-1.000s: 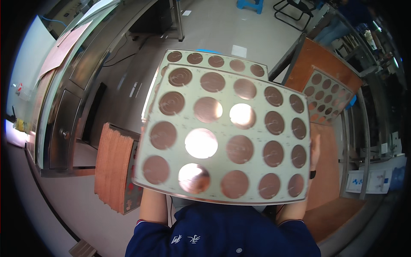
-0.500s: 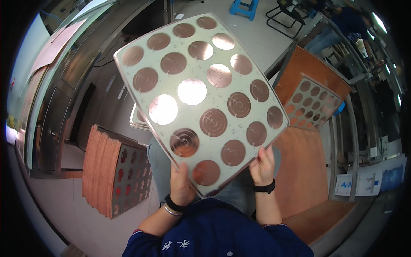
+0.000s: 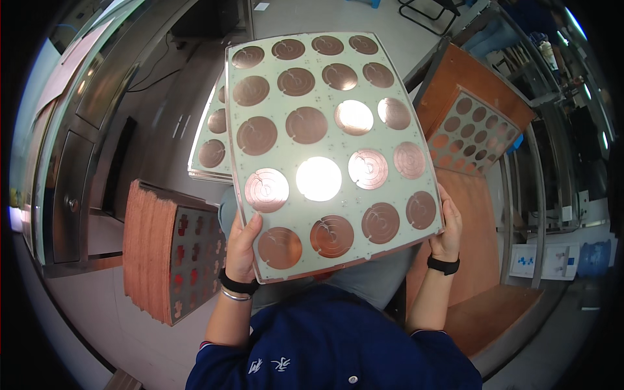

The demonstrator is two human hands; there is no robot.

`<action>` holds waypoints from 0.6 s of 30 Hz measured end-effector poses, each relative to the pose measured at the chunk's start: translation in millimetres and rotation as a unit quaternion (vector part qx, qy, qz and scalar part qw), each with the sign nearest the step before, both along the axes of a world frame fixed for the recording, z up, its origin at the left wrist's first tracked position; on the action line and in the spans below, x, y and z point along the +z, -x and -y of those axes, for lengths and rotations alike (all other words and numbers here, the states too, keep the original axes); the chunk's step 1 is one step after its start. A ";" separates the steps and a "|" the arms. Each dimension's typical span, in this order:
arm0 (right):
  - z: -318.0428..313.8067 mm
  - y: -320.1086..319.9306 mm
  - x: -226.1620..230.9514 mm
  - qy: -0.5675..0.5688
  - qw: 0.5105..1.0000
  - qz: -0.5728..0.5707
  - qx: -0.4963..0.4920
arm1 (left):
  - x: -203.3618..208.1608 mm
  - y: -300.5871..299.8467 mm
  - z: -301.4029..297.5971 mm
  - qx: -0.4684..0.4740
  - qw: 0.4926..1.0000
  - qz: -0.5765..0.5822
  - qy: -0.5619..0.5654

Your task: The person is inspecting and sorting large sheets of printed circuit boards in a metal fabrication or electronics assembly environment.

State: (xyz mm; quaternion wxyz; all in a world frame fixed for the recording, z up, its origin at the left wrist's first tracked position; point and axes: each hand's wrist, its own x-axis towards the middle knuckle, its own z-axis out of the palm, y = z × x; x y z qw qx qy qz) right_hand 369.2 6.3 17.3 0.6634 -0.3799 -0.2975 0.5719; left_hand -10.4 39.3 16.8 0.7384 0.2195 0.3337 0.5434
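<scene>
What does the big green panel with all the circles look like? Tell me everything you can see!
The panel is a flat, pale green sheet with twenty shiny, copper-coloured discs in five rows of four. Many show thin rings, and a few gleam brightly. It looks stiff, with a coppery lower edge. It is held up, turned slightly, above the person's legs. The left hand grips its lower left edge, thumb in front; the right hand holds its lower right edge.
</scene>
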 end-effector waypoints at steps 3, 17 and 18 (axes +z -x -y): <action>7.8 -10.0 -9.3 -0.031 0.995 -0.070 0.059 | 2.5 -1.1 -1.8 -0.003 1.000 -0.003 -0.001; 6.9 29.7 25.9 0.046 0.992 0.113 -0.042 | -8.4 11.2 -3.4 0.011 1.000 0.009 0.009; 6.0 32.6 31.7 0.033 0.997 0.068 -0.013 | -8.2 13.0 -3.7 0.011 1.000 0.006 0.015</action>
